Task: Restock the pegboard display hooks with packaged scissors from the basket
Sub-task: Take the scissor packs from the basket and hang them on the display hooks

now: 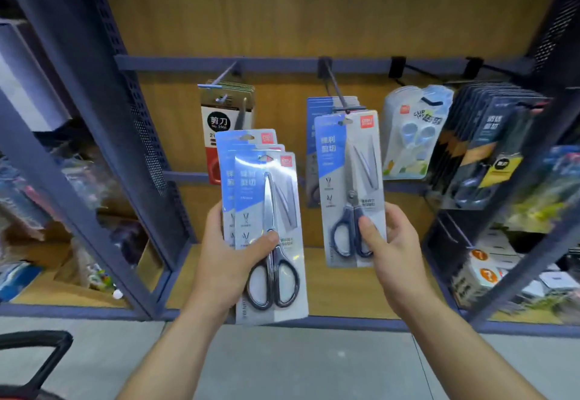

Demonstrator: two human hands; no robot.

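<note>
My left hand (pixel 230 255) grips a fanned stack of blue-and-white scissors packs (pixel 266 205), thumb across the front one. My right hand (pixel 387 244) pinches the lower part of a single scissors pack (pixel 350 186). That pack's top hole sits at the tip of the middle hook (pixel 340 95). Behind it on the same hook hang more blue packs (pixel 317 108). A black basket handle (pixel 40 355) shows at the bottom left.
A hook on the left carries red-and-white scissors cards (pixel 224 111). To the right hang light blue child scissors packs (pixel 411 130) and dark scissors packs (pixel 489 148). Dark metal uprights (pixel 94 136) frame the bay, with a wooden shelf (pixel 339 286) below.
</note>
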